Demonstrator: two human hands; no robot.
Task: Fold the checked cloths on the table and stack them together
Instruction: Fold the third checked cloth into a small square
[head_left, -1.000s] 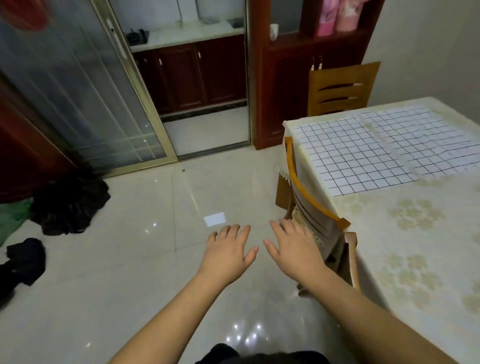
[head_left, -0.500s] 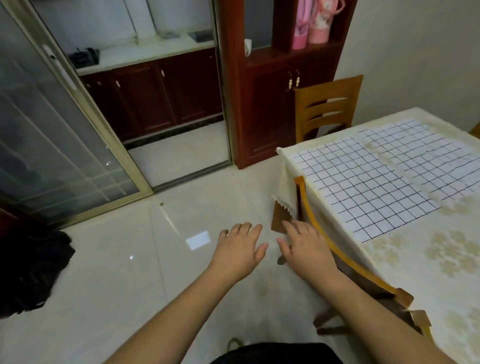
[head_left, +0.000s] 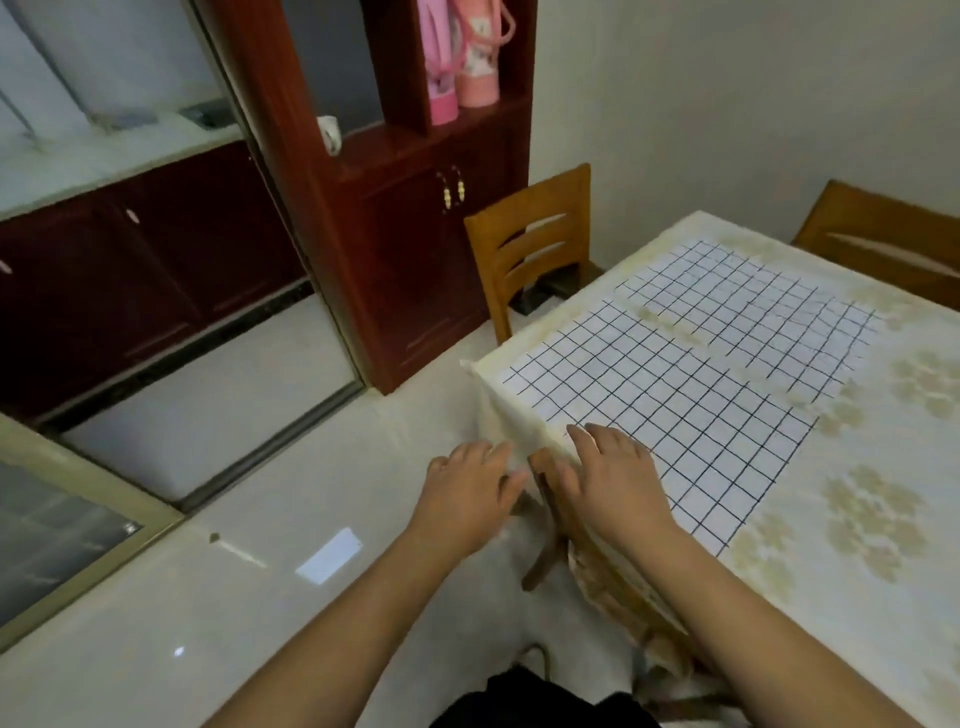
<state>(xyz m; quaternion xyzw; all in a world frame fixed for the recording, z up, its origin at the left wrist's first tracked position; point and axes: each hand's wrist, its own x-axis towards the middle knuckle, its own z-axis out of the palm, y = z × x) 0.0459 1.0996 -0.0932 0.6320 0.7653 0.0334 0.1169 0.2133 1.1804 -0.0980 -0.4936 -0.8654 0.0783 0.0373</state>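
Around you: dark red wooden cabinet (head_left: 415, 249) with open shelves, two pink flasks (head_left: 462, 57) on its upper shelf, white cup (head_left: 329, 134) lower down, wooden chair (head_left: 530, 249) beside it, glossy tiled floor (head_left: 260, 519), sliding glass door (head_left: 57, 525) at your left.

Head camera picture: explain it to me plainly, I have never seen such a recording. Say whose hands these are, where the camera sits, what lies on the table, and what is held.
There is no machine here. A person wears a camera on the head, looking forward and down, so you see their own two arms. The left hand and the right hand reach with straight fingers toward the near corner of the table, and neither holds anything. On its flowered tablecloth lie two checked cloths, spread flat and unfolded: the near cloth and the far cloth. Wooden chairs stand around the table.
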